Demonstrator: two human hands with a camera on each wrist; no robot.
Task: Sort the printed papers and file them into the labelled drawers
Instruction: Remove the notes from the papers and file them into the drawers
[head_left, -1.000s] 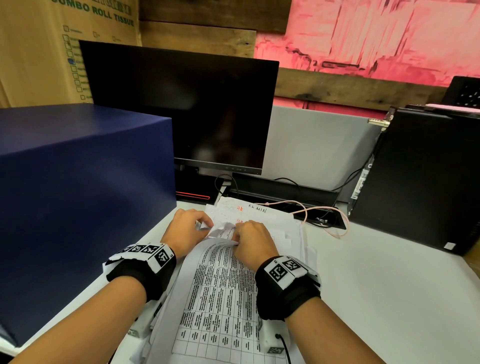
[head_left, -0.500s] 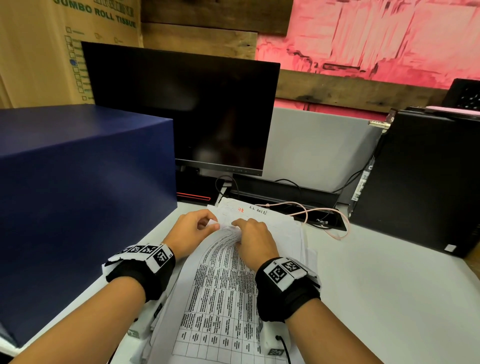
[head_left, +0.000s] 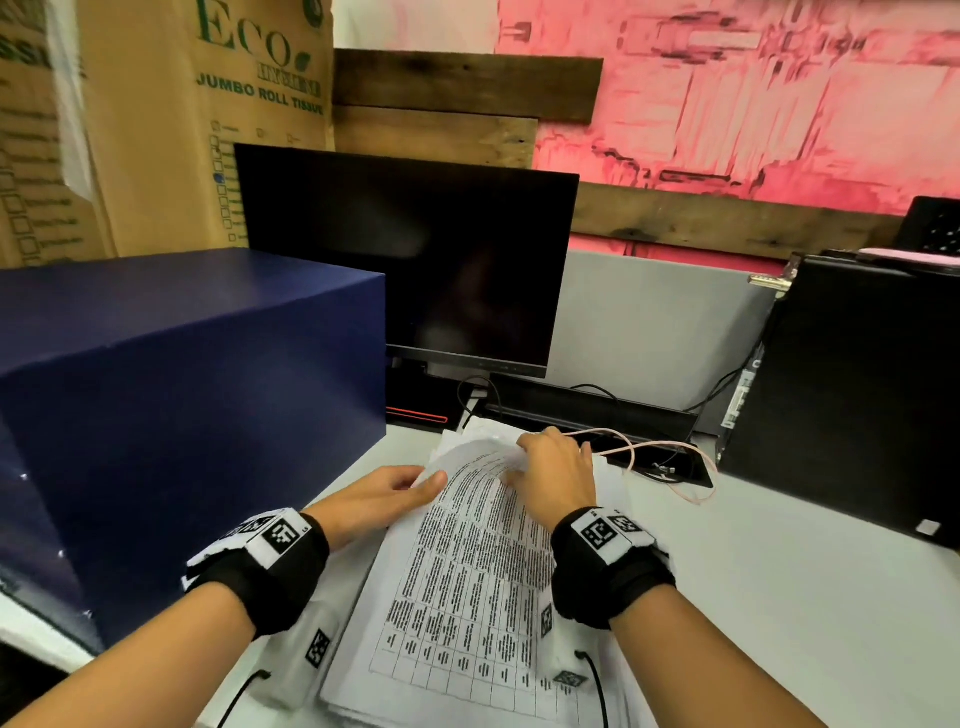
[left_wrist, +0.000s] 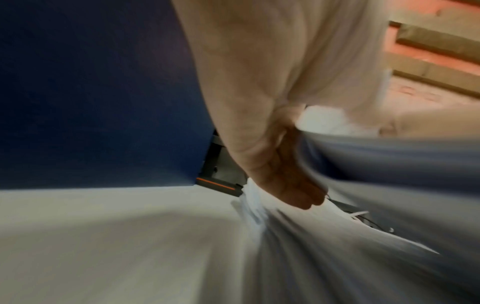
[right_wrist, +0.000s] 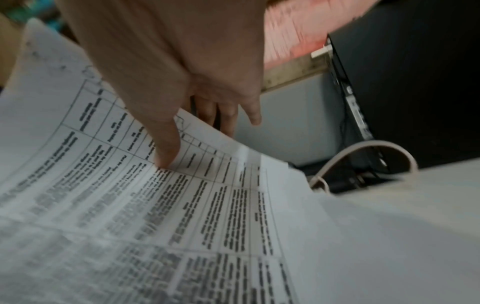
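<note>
Right now your right hand pinches the far end of the top sheet, thumb on the printed table and fingers underneath, so that end curls up off the paper stack. Your left hand lies at the sheet's left edge with its thumb on top; the blurred wrist view shows curled fingers, yet whether they grip the paper you cannot tell. That stack rests on the white desk, beside the blue box and before the dark monitor.
</note>
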